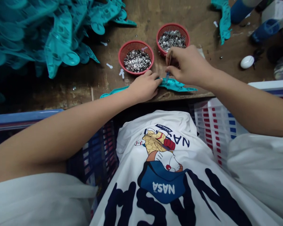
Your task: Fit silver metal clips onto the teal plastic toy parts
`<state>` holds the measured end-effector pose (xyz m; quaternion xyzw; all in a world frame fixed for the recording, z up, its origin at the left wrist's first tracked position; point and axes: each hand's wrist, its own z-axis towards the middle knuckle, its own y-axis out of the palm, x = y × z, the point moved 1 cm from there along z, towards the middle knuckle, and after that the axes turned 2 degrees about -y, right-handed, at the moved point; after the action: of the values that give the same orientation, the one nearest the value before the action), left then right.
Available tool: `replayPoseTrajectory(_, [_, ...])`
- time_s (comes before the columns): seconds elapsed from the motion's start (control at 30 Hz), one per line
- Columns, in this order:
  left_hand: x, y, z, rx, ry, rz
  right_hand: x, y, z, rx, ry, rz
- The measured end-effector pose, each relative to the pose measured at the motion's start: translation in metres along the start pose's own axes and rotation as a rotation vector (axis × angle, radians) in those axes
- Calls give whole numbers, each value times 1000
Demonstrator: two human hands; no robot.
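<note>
from the head camera, both bare forearms reach forward over a white printed t-shirt (169,175) to the near edge of a worn wooden table (85,84). the left hand (145,86) lies palm down with its fingers pressed together on a flat teal plastic piece (176,85), pinning it at the table's edge. the right hand (187,64) is curled above the same piece, thumb and fingers pinching a thin tool (168,67) held nearly upright, its tip touching the piece just beside the left fingertips.

just beyond the hands stand two red mesh baskets: the left basket (136,47) and the right basket (172,29), both holding small silvery bits, the right one partly hidden by the right hand. a big heap of teal plastic pieces (49,31) fills the far left of the table. a white oval object (247,61) lies at the far right, near blue bottles (264,29). crates with red and blue markings (214,125) sit below the table's edge on either side of the body.
</note>
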<state>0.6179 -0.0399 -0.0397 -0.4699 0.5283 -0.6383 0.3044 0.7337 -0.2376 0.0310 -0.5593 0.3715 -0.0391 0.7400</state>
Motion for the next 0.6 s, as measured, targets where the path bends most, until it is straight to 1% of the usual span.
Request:
replayPoseTrajectory(0.2, [2,-1,2,-13,-13,7,0,-3,-3,-5,-7,-37])
replayPoseTrajectory(0.33, [6,-8,1,-37,-32,33,6,0,-4,-57,-9,-86])
replayPoseTrajectory(0.4, [9,-13,1,-70,-55,56,10,1,0,-66,7,-103])
replayPoseTrajectory(0.5, [13,-21,2,-110,-99,98,14,3,12,-57,12,-156])
replayPoseTrajectory(0.6, [18,-29,3,-133,-112,153,13,8,22,-129,-18,-279])
